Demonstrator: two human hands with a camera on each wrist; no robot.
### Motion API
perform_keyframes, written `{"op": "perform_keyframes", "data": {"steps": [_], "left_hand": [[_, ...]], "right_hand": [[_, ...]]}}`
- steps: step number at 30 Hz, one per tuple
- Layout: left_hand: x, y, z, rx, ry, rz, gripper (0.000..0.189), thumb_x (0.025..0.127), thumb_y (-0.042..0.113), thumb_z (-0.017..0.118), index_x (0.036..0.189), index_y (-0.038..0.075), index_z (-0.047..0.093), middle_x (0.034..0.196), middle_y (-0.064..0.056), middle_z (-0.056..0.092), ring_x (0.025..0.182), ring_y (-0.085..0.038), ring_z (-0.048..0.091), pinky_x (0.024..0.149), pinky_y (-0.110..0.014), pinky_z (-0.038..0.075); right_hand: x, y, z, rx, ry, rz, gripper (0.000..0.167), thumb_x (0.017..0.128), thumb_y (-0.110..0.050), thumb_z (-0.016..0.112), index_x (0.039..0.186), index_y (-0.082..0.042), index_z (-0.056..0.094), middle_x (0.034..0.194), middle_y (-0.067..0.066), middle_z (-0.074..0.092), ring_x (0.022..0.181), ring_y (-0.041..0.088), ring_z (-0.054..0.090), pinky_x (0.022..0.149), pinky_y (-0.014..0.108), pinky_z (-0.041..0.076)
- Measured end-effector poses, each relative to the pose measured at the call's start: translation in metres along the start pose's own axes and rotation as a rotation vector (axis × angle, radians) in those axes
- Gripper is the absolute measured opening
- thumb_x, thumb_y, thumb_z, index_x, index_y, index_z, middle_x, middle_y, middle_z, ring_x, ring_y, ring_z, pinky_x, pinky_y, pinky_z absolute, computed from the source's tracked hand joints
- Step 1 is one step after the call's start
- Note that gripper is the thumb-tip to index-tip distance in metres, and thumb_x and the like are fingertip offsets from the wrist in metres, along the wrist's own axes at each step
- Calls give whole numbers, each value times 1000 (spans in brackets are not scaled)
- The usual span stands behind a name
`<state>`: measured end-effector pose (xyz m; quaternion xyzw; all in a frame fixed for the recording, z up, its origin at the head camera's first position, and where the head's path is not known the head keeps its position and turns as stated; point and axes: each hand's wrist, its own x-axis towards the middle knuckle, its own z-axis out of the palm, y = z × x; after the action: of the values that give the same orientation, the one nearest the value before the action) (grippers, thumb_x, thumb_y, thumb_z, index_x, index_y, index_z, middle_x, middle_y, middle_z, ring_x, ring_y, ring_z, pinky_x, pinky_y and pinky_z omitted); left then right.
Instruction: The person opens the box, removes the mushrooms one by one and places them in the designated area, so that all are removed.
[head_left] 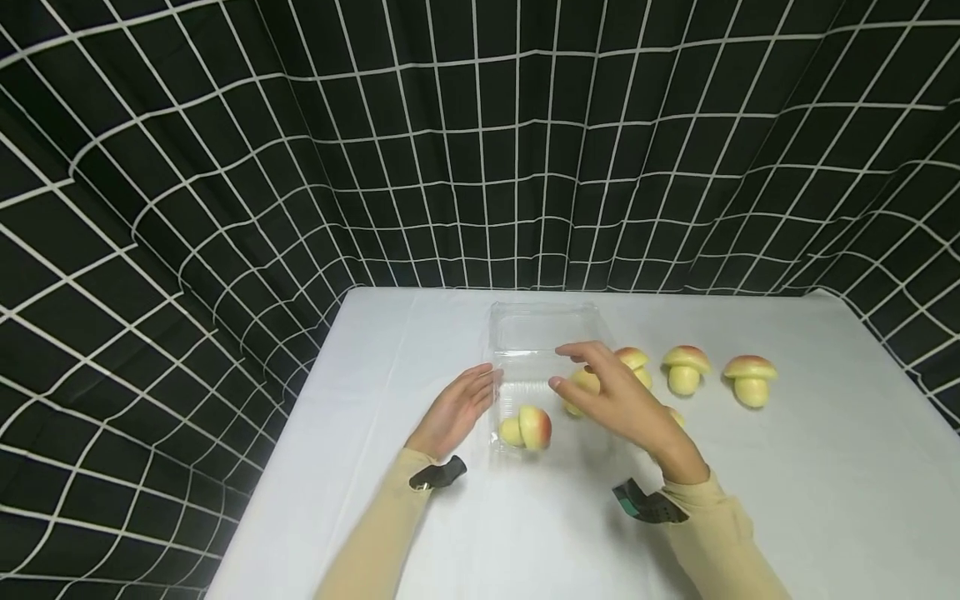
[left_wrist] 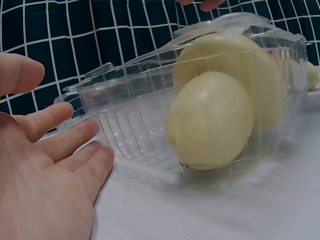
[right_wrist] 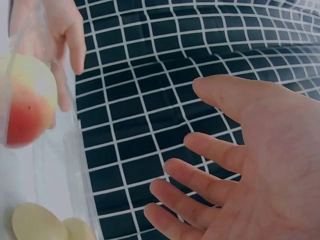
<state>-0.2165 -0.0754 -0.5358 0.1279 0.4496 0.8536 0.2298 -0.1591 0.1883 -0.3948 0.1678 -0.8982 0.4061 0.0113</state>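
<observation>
A clear plastic clamshell box lies with its lid folded back, away from the person. Inside its near left corner a toy mushroom with a red and yellow cap lies on its side; the left wrist view shows its pale stem through the wall. My left hand is at the box's left side, fingers extended and fingertips right at the wall. Above the box's right part hovers my right hand, thumb and fingers spread and holding nothing. It partly hides another mushroom.
To the right of the box stand two upright mushrooms on the white-covered table. More of them show partly behind the right hand. Black curtains with a white grid enclose the back and sides.
</observation>
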Motion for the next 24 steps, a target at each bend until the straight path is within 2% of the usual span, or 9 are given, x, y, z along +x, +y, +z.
{"op": "perform_keyframes", "data": {"steps": [6, 11, 17, 20, 24], "left_hand": [[3, 1, 0, 32, 12, -2, 53, 113, 25, 24, 157, -4, 17, 166, -25, 21, 157, -34, 20, 132, -41, 21], [7, 5, 0, 62, -4, 3, 53, 113, 25, 24, 157, -4, 17, 166, -25, 20, 157, -35, 19, 132, -42, 19], [7, 8, 1, 77, 29, -20, 53, 113, 26, 23, 158, -2, 18, 166, -23, 22, 157, -33, 20, 132, -41, 19], [6, 7, 1, 79, 16, -22, 53, 113, 25, 23, 158, -3, 16, 167, -23, 20, 157, -33, 19, 132, -41, 18], [6, 7, 1, 88, 1, -11, 54, 113, 25, 23, 159, -3, 15, 167, -23, 20, 158, -32, 19, 132, -41, 18]], "right_hand": [[0, -1, 6, -24, -63, -14, 54, 99, -40, 64, 143, -13, 49, 145, 12, 54, 132, 36, 53, 111, 56, 47], [1, -3, 9, -53, -100, -18, 57, 98, -41, 65, 144, -12, 48, 146, 10, 53, 134, 36, 51, 108, 56, 49], [2, -5, 14, -109, -160, -31, 59, 97, -40, 66, 145, -10, 50, 146, 13, 54, 131, 38, 54, 104, 55, 51], [1, -4, 17, -154, -178, -20, 57, 96, -40, 66, 144, -13, 51, 144, 12, 56, 128, 37, 57, 101, 54, 53], [1, -2, 22, -155, -211, 0, 60, 97, -43, 65, 146, -11, 50, 145, 14, 55, 129, 38, 57, 102, 53, 53]]}}
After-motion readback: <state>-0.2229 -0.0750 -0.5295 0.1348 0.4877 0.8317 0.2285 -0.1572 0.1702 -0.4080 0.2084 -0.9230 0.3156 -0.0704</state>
